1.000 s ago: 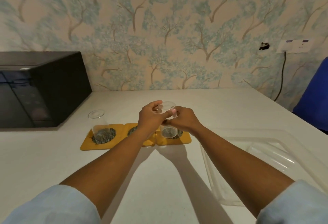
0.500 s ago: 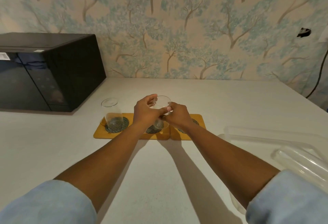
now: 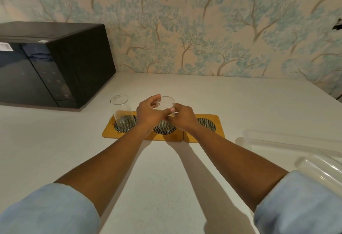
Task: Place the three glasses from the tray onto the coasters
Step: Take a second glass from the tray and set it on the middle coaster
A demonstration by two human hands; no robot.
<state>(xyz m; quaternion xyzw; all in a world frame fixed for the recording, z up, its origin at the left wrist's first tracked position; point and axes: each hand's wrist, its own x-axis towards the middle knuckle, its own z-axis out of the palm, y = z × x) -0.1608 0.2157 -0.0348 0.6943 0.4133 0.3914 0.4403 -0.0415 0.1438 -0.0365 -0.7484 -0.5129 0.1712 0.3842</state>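
Observation:
Three yellow coasters with black mesh centres lie in a row on the white counter. A clear glass (image 3: 120, 112) stands upright on the left coaster (image 3: 108, 133). A second clear glass (image 3: 165, 103) stands over the middle coaster (image 3: 167, 137), its base at the mesh. My left hand (image 3: 149, 114) grips its left side and my right hand (image 3: 183, 118) grips its right side. The right coaster (image 3: 206, 124) holds nothing. A third glass (image 3: 323, 169) lies on its side in the clear plastic tray (image 3: 277, 138) at the right edge.
A black microwave (image 3: 55, 63) stands at the back left, close to the left coaster. Patterned wallpaper backs the counter. The white counter (image 3: 157, 178) spreads in front of the coasters, under my forearms.
The glass in both hands has moved left from over the right coaster to the middle coaster and come lower. My view has shifted left, so less of the tray shows.

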